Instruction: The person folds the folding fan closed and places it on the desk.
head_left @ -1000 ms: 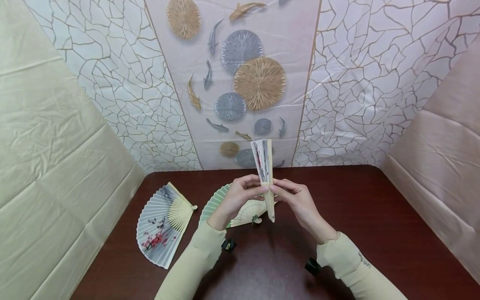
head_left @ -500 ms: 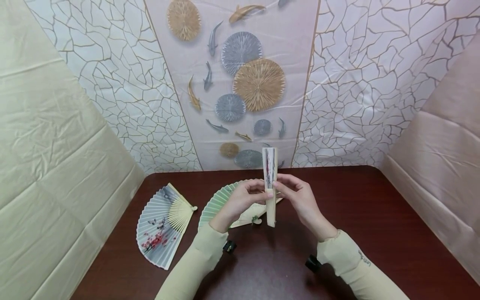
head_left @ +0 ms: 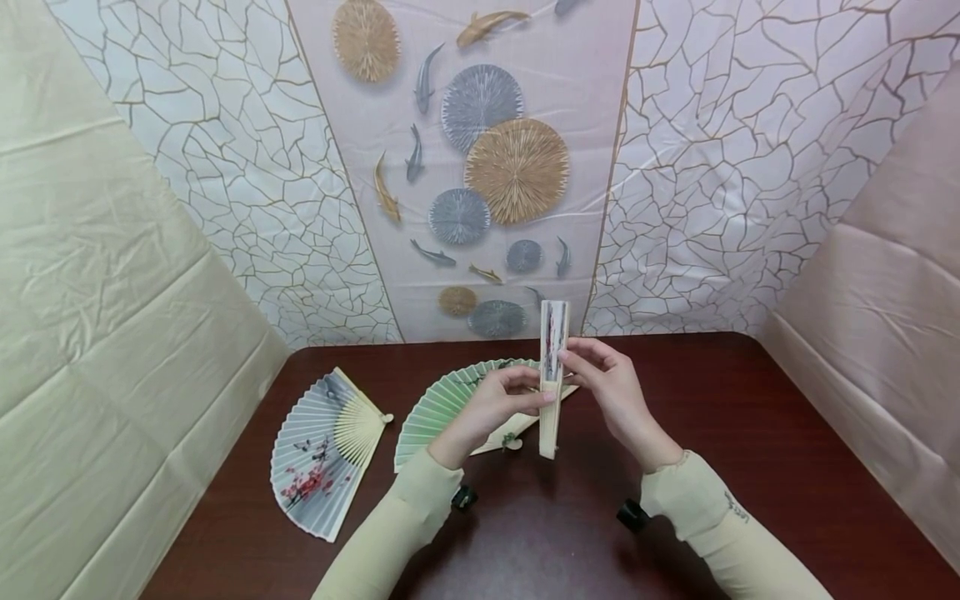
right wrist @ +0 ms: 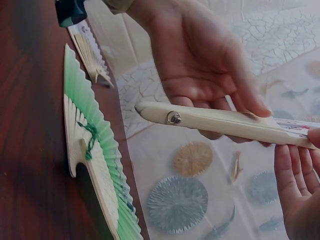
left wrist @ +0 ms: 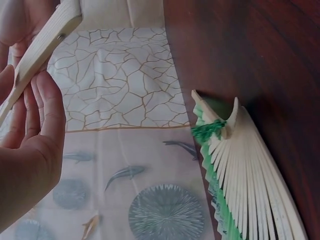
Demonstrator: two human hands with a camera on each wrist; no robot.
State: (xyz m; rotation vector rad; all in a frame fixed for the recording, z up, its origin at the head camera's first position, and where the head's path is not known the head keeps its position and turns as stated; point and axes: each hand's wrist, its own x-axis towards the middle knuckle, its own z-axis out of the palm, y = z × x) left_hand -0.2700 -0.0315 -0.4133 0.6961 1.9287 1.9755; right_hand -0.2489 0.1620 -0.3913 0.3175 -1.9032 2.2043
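A folded hand fan stands nearly upright between my two hands, above the table. Its closed pleats show white with red and dark markings, and its lower ribs are pale wood. My left hand pinches it around the middle, thumb in front and fingers behind. Slightly higher, my right hand holds the fan's right side between thumb and fingers. In the right wrist view a metal rivet with a small ring sits at the fan's narrow end. Behind my left hand lies a spread green fan, partly hidden by that hand.
A spread grey fan with red blossoms lies on the left of the dark red-brown table. A green tassel hangs at the green fan's pivot. Patterned cloth hangs behind the table, with plain cloth walls at both sides.
The fan's pleats have come together into a narrower bundle. Both hands have shifted slightly right with it, and the left hand now sits lower than the right.
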